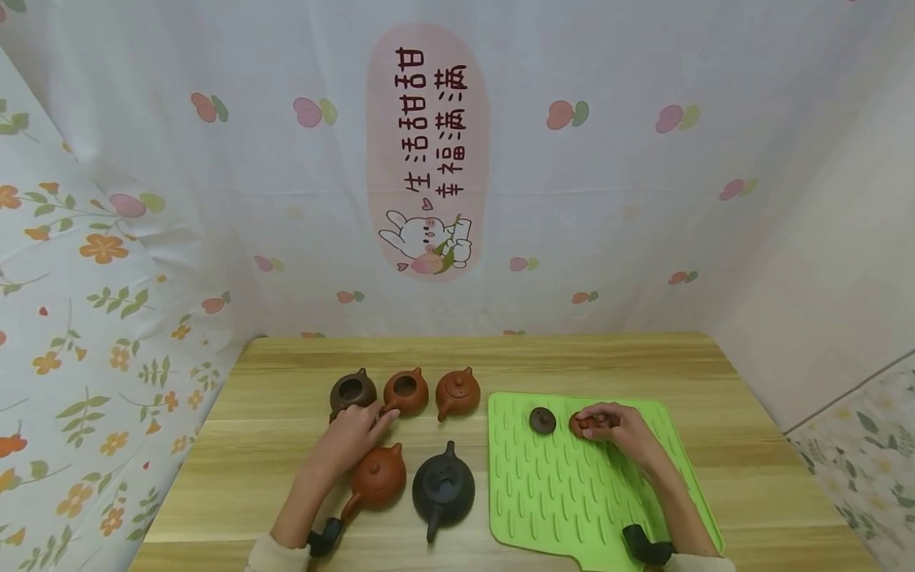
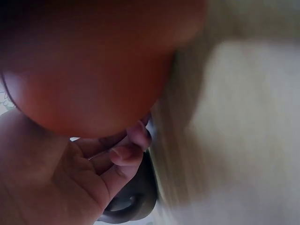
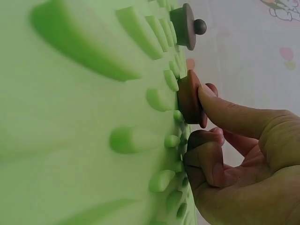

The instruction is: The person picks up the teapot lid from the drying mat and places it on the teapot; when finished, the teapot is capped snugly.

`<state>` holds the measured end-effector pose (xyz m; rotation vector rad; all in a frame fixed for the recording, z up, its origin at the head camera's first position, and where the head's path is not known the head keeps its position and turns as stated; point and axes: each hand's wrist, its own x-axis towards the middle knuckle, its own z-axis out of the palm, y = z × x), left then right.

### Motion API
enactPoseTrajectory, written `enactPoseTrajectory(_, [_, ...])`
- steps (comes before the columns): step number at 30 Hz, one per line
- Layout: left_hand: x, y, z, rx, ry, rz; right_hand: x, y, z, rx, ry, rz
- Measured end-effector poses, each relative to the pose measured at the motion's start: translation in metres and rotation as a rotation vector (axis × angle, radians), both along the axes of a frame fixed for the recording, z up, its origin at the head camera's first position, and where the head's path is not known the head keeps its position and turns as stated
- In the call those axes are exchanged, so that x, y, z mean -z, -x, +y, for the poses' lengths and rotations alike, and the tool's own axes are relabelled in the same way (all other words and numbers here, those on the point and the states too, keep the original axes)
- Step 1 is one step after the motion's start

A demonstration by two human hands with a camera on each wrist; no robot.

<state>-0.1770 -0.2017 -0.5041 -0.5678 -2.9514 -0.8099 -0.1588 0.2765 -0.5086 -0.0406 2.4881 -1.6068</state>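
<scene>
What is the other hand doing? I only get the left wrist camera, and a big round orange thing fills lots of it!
Observer: The right hand is pinching a reddish-brown lid.
Operator: Ooh! What's under that lid?
Observer: A bumpy green mat.
Operator: Is anything else on the mat?
Observer: Yes, a dark brown lid with a small round knob lies there, just left of the other one in the head view.
</scene>
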Motion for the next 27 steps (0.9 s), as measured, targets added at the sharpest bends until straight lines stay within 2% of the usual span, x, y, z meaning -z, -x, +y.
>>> enactPoseTrajectory(3, [0.009, 0.004, -0.001, 0.005, -0.014, 0.063, -0.001, 0.002, 0.000, 0.000, 0.000, 0.001])
enactPoseTrajectory(8, [0.037, 0.015, -0.007, 0.011, -0.063, 0.163, -0.001, 0.003, 0.002, -0.012, 0.008, -0.005])
enactPoseTrajectory(12, [0.052, 0.022, -0.010, 0.004, -0.082, 0.200, 0.000, 0.002, 0.001, 0.000, 0.012, -0.023])
enactPoseTrajectory(15, [0.058, 0.024, -0.011, -0.013, -0.068, 0.195, 0.001, 0.002, 0.001, 0.005, 0.006, -0.021])
enactPoseTrajectory(21, [0.059, 0.023, -0.011, -0.036, -0.058, 0.147, 0.003, 0.003, 0.001, 0.028, -0.028, -0.014])
enactPoseTrajectory(27, [0.061, 0.025, -0.011, -0.029, -0.072, 0.162, -0.002, 0.003, -0.002, 0.050, -0.054, -0.016])
